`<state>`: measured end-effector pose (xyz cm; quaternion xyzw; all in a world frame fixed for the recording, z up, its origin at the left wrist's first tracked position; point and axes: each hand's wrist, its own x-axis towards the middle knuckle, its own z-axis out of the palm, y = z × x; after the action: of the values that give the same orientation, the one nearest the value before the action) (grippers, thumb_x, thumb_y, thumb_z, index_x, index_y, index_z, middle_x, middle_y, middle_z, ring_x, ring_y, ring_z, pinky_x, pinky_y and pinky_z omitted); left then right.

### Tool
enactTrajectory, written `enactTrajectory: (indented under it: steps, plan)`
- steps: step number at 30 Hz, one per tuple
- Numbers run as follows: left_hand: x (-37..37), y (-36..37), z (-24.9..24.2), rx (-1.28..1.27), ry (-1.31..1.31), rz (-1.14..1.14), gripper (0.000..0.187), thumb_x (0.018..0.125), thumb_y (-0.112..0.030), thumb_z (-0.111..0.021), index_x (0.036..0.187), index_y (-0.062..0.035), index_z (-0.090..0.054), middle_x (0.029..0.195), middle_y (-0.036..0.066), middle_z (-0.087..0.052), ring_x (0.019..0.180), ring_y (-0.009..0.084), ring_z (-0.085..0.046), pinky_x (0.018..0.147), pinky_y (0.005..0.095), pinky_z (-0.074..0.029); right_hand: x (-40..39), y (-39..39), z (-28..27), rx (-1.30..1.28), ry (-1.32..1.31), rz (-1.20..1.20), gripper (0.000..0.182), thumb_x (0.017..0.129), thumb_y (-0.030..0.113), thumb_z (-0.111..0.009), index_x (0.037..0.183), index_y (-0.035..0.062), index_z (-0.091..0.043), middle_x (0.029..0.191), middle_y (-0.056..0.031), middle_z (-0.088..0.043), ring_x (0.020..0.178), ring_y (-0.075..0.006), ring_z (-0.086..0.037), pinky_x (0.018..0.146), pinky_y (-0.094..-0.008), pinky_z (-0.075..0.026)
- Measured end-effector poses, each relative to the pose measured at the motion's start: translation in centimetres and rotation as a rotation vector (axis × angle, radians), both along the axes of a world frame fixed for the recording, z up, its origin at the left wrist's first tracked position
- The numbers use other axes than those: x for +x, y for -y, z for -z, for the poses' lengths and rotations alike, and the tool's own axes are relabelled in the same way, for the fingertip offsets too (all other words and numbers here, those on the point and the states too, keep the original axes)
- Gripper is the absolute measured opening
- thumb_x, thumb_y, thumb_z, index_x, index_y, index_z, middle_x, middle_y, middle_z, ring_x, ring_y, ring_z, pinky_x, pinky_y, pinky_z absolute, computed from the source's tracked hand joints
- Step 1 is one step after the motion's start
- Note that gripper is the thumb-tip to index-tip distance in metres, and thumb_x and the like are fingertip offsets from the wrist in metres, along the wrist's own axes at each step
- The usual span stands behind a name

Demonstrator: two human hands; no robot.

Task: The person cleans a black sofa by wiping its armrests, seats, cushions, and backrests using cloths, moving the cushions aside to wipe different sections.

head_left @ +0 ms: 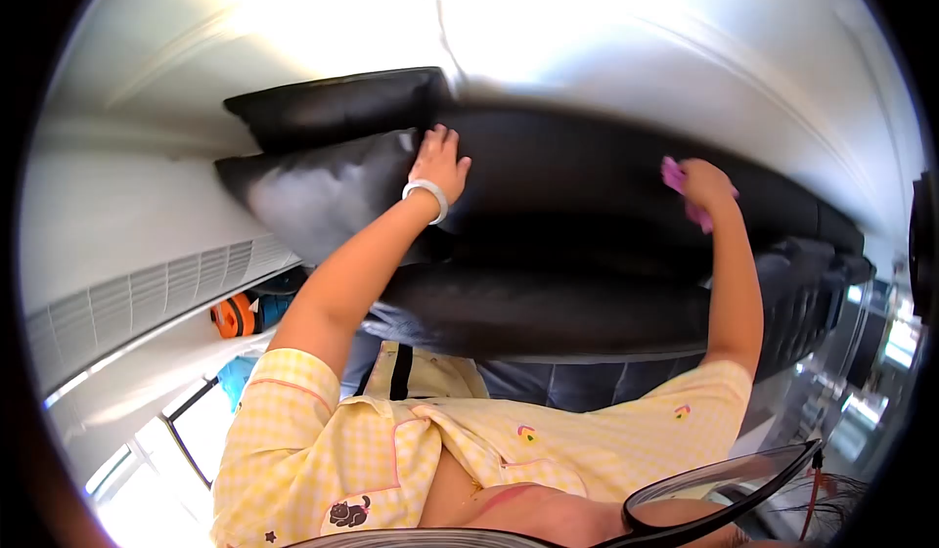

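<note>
A black leather sofa [567, 167] stretches across the view against the wall. My left hand [440, 165], with a pale bangle [427, 199] at the wrist, is open and lies with fingers stretched at the right edge of a shiny black cushion [328, 186]. Behind that cushion leans a second black cushion [342, 108]. On the right, my right hand [708, 182] is closed around a pink cloth [673, 174] against the sofa's backrest. Parts of the cloth stick out on both sides of the fist. Below the backrest runs the dark seat [548, 308].
A white wall [587, 40] rises behind the sofa. To the left are a louvred panel [147, 299] and an orange-and-black object [233, 315] on the floor side. Black-framed glasses [724, 489] cross the lower edge. Dark bunched material [802, 264] lies at the sofa's right end.
</note>
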<state>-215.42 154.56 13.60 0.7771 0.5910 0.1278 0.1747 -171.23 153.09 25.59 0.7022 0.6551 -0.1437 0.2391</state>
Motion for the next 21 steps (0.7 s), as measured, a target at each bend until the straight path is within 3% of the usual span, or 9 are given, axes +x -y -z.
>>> enactTrajectory:
  steps: [1, 4, 5, 8, 11, 13, 15, 19, 21]
  plan:
    - [-2.2, -0.1, -0.9, -0.102, 0.104, 0.132, 0.042, 0.089, -0.029, -0.051, 0.120, -0.0009, -0.052, 0.124, 0.020, -0.050, 0.119, 0.0344, -0.044, 0.102, 0.0403, -0.034, -2.2, 1.5, -4.3, 0.081, -0.104, 0.171, 0.029, 0.086, 0.023, -0.049, 0.107, 0.0078, -0.061, 0.103, -0.0153, -0.062, 0.097, -0.0349, -0.059, 0.080, -0.0434, -0.046]
    - [-9.9, 6.0, -12.7, -0.949, 0.875, -0.138, 0.043, 0.099, -0.032, -0.035, 0.126, -0.0006, -0.046, 0.116, 0.014, -0.058, 0.105, 0.0198, -0.057, 0.093, 0.0335, -0.043, -5.9, 8.8, -5.7, 0.913, -0.194, 0.233, 0.027, 0.088, 0.015, -0.051, 0.111, 0.0041, -0.059, 0.111, -0.0163, -0.060, 0.102, -0.0342, -0.057, 0.088, -0.0402, -0.044]
    - [-13.9, 9.4, -13.7, -0.791, 1.123, -0.058, 0.042, 0.097, -0.030, -0.042, 0.125, 0.0022, -0.046, 0.113, 0.015, -0.059, 0.102, 0.0209, -0.058, 0.092, 0.0320, -0.044, -8.1, 11.6, -7.0, 1.127, -0.144, 0.153, 0.028, 0.088, 0.013, -0.053, 0.113, 0.0018, -0.058, 0.112, -0.0171, -0.060, 0.103, -0.0338, -0.057, 0.089, -0.0386, -0.043]
    - [-24.6, 22.9, -16.1, -0.213, 1.002, -0.455, 0.028, 0.095, -0.015, -0.046, 0.116, 0.0050, -0.050, 0.110, 0.015, -0.060, 0.104, 0.0202, -0.057, 0.094, 0.0317, -0.042, -15.5, 18.2, -7.9, 1.528, -0.351, 0.065, 0.026, 0.084, 0.005, -0.057, 0.109, -0.0028, -0.058, 0.112, -0.0185, -0.060, 0.104, -0.0339, -0.057, 0.091, -0.0381, -0.043]
    - [-36.4, 40.7, -13.0, -0.037, 0.413, -0.907, 0.026, 0.090, -0.017, -0.057, 0.107, 0.0015, -0.054, 0.099, 0.008, -0.060, 0.087, 0.0149, -0.055, 0.079, 0.0265, -0.044, -22.4, 21.7, -7.6, 1.518, -0.503, -0.133, 0.027, 0.081, 0.002, -0.058, 0.108, -0.0020, -0.059, 0.111, -0.0180, -0.060, 0.104, -0.0342, -0.057, 0.090, -0.0406, -0.043]
    - [-41.7, 53.3, -10.5, 0.081, 0.834, -1.162, 0.022, 0.087, -0.016, -0.061, 0.104, -0.0040, -0.056, 0.092, 0.005, -0.060, 0.083, 0.0136, -0.056, 0.072, 0.0247, -0.045, -28.5, 23.8, -6.6, 1.484, -0.787, -0.284, 0.027, 0.079, 0.001, -0.059, 0.106, 0.0006, -0.060, 0.106, -0.0177, -0.062, 0.099, -0.0350, -0.059, 0.086, -0.0416, -0.045]
    - [-42.0, 61.5, -14.1, 0.015, 0.832, -1.358, 0.020, 0.087, -0.015, -0.060, 0.104, -0.0065, -0.056, 0.089, 0.003, -0.059, 0.079, 0.0124, -0.057, 0.069, 0.0245, -0.046, -35.1, 27.7, -4.5, 1.290, -1.041, -0.378, 0.027, 0.077, 0.001, -0.059, 0.104, 0.0029, -0.061, 0.099, -0.0167, -0.062, 0.091, -0.0351, -0.060, 0.078, -0.0413, -0.048]
    - [-48.0, 74.8, -14.0, 0.143, 0.652, -1.316, 0.022, 0.088, -0.014, -0.058, 0.107, -0.0048, -0.056, 0.092, 0.004, -0.061, 0.083, 0.0138, -0.059, 0.073, 0.0258, -0.048, -45.6, 42.2, 3.6, 1.045, -1.350, -0.197, 0.014, 0.084, 0.001, -0.055, 0.098, 0.0000, -0.058, 0.090, -0.0135, -0.062, 0.079, -0.0260, -0.061, 0.070, -0.0358, -0.047]
    - [-46.9, 76.5, -15.2, 0.184, 0.332, -1.119, 0.024, 0.088, -0.011, -0.057, 0.109, -0.0014, -0.055, 0.098, 0.006, -0.062, 0.087, 0.0160, -0.060, 0.080, 0.0268, -0.047, -48.3, 50.0, 6.2, 0.556, -1.637, 0.347, 0.013, 0.086, 0.007, -0.055, 0.097, 0.0015, -0.060, 0.088, -0.0113, -0.061, 0.077, -0.0234, -0.060, 0.071, -0.0320, -0.047]
